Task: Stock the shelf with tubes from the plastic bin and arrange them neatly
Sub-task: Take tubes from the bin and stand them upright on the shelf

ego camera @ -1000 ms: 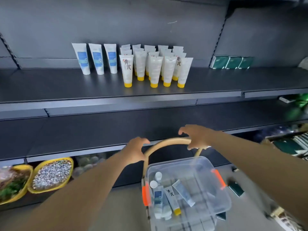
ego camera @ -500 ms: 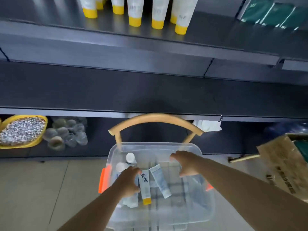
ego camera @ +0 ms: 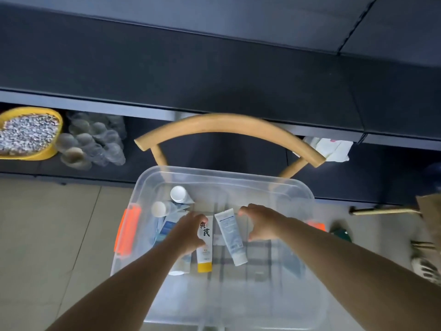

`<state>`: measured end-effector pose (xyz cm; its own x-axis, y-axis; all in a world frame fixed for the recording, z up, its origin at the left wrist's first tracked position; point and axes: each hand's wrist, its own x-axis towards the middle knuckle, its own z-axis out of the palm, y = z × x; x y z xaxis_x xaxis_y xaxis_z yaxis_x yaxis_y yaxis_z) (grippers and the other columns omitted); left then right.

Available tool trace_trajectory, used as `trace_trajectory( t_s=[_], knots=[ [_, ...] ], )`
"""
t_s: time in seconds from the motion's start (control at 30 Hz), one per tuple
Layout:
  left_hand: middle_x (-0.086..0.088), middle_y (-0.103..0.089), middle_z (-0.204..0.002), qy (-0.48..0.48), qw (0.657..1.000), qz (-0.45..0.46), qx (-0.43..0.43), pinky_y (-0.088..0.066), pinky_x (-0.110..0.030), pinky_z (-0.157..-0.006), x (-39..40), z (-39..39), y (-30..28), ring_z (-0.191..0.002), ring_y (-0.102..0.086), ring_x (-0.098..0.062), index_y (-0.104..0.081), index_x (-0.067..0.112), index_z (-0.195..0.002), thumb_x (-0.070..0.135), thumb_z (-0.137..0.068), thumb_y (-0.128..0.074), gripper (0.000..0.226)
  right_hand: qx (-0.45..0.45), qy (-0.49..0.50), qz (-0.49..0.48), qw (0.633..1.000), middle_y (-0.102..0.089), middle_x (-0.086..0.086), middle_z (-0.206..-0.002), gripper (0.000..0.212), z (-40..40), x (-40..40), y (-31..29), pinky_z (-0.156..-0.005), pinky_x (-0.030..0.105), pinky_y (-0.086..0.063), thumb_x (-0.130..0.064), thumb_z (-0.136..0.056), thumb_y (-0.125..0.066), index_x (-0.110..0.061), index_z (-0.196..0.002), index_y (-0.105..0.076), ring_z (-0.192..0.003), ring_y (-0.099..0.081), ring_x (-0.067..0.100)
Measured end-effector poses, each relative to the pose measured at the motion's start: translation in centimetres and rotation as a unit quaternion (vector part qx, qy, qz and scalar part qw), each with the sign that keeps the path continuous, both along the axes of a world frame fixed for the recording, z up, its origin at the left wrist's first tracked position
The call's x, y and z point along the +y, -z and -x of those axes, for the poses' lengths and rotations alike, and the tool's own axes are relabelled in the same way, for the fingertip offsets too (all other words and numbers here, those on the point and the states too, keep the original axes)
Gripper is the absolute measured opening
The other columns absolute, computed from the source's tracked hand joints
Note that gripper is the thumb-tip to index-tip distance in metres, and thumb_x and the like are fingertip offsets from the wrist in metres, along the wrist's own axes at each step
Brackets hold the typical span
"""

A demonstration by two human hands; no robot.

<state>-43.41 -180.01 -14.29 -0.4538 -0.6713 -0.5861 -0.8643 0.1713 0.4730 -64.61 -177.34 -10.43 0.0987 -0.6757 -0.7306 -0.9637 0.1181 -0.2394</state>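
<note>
Both hands in clear plastic bin [ego camera: 296, 187]: left hand [ego camera: 188, 231] touching yellow-capped tube [ego camera: 204, 249], grip unclear; right hand [ego camera: 260, 223] loosely spread, holding nothing.

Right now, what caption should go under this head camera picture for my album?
Two hands, left and right, reach into a clear plastic bin toward the tubes lying inside.
</note>
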Motion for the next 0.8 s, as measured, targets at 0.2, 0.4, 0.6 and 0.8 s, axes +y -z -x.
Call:
trace_trajectory(
  t_s=[0.2, 0.4, 0.6, 0.8],
  knots=[
    [-0.004, -0.047, -0.133, 0.000, 1.000, 0.001, -0.019, -0.043, -0.027, -0.100, -0.8, 0.0, 1.2, -0.122, -0.045, -0.019, -0.047, 0.018, -0.129, 0.015, -0.075, -0.075, 0.061, -0.009, 0.005, -0.002, 1.000, -0.048, 0.001, -0.125, 0.069, -0.3, -1.3, 2.0, -0.087, 0.028, -0.042, -0.023, -0.077, -0.074, -0.023, -0.136, -0.039, -0.113, -0.050, 0.019],
    [-0.002, -0.048, -0.133, 0.018, 0.999, 0.020, -0.028, -0.044, -0.026, -0.095, -1.7, -0.1, 1.9, -0.120, -0.046, -0.018, -0.048, 0.019, -0.128, 0.015, -0.078, -0.072, 0.055, -0.015, 0.006, 0.000, 1.000, -0.050, 0.000, -0.125, 0.069, -1.1, -2.1, 3.8, -0.092, 0.034, -0.046, -0.020, -0.076, -0.076, -0.024, -0.134, -0.040, -0.113, -0.051, 0.020],
    [-0.002, -0.046, -0.132, 0.050, 0.997, 0.055, -0.037, -0.047, -0.028, -0.095, -2.4, 0.0, 2.2, -0.120, -0.046, -0.018, -0.048, 0.019, -0.128, 0.010, -0.082, -0.065, 0.050, -0.006, -0.014, 0.002, 1.000, -0.050, 0.000, -0.124, 0.068, -1.5, -2.8, 5.1, -0.091, 0.034, -0.046, -0.019, -0.075, -0.076, -0.023, -0.133, -0.041, -0.113, -0.050, 0.020],
    [-0.004, -0.043, -0.133, 0.128, 0.983, 0.118, -0.059, -0.048, -0.034, -0.097, -3.1, 0.8, 2.3, -0.125, -0.044, -0.022, -0.046, 0.017, -0.131, 0.008, -0.088, -0.058, 0.045, 0.030, -0.067, 0.002, 0.997, -0.046, 0.002, -0.126, 0.070, -2.4, -3.5, 6.7, -0.094, 0.039, -0.046, -0.018, -0.076, -0.075, -0.022, -0.136, -0.037, -0.119, -0.045, 0.022]
  ],
)
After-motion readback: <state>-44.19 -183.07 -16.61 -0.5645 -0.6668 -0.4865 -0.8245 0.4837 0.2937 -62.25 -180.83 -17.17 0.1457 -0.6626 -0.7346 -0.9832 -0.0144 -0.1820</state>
